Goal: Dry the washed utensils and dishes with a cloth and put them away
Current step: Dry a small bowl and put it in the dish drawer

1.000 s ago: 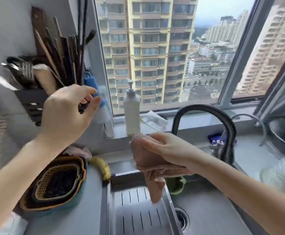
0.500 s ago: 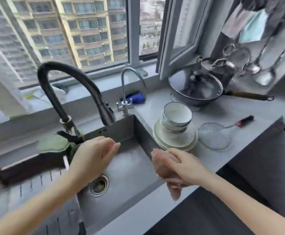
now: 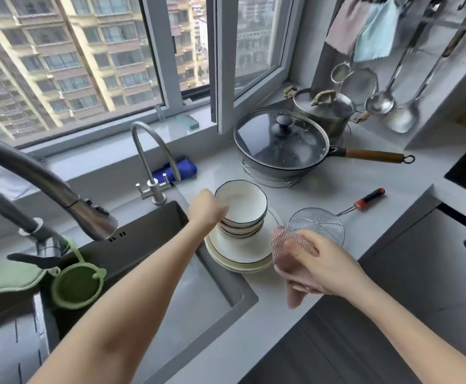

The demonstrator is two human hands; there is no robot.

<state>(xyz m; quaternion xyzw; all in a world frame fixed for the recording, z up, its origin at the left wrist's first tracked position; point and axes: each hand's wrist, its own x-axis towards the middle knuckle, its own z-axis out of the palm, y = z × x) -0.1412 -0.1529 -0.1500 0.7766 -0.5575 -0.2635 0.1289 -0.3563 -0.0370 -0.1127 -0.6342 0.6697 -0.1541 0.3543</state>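
1. Nearest me, the right hand (image 3: 328, 268) is closed round a bunched pink cloth (image 3: 283, 242), one corner hanging loose below the palm. It is soft and light, and is held just beside the dishes on the counter (image 3: 337, 195).
2. Right of the sink (image 3: 171, 234) sit the plates (image 3: 240, 253). I count at least two rims, but the lower ones run together. They look glazed and breakable, and may be slick if wet. I would lift each with fingers under the edge.
3. On the plates stand the bowls (image 3: 240, 230), nested. I make out three, perhaps a fourth hidden inside the stack.
4. The left hand (image 3: 205, 209) has its fingers curled on the near-left rim of the top bowl (image 3: 244, 200), gripping it. The bowl is stiff, light enough for one hand and easy to chip. The rim is a fair hold, though a palm under the base would be safer for wiping.
5. One wire skimmer (image 3: 316, 225) with a red handle lies flat beside the stack, touching nothing. It is light and springy, best picked up by the handle.
6. Further back is one wok (image 3: 270, 167) under a glass lid (image 3: 281, 142), probably heavy.
7. Behind it is one steel pot (image 3: 328, 112).
8. On the far wall hang two ladles (image 3: 378, 103), two strainers (image 3: 360, 84) and two spare cloths (image 3: 340, 26).
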